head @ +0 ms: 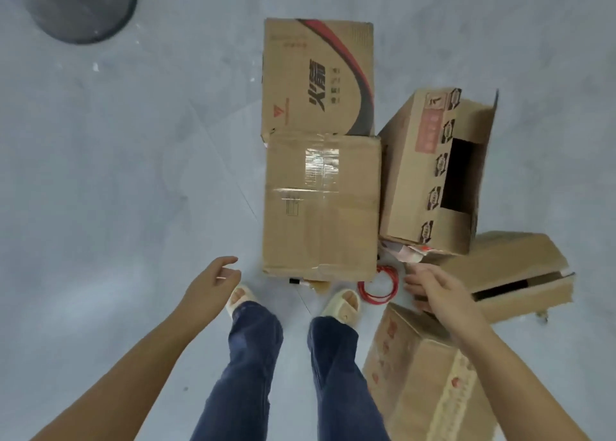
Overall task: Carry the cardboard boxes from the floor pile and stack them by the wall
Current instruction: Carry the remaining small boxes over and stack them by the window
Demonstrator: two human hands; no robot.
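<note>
Several cardboard boxes lie in a pile on the grey floor in front of my feet. A taped plain box (pixel 321 207) sits straight ahead, with a box printed in red and black (pixel 318 77) behind it. To the right, an open box with a dark hand hole (pixel 433 170) leans tilted. Low at the right are a flatter box (pixel 513 274) and a box with red print (pixel 423 374). My left hand (pixel 213 282) hovers left of the taped box, fingers loosely curled, holding nothing. My right hand (pixel 430 289) hangs over the gap between the right boxes, fingers relaxed and empty.
A coil of red cord (pixel 378 287) lies on the floor by my right foot. A round dark stand base (pixel 80 5) sits at the far left. Open grey floor (pixel 116 190) stretches to the left of the pile. No wall is in view.
</note>
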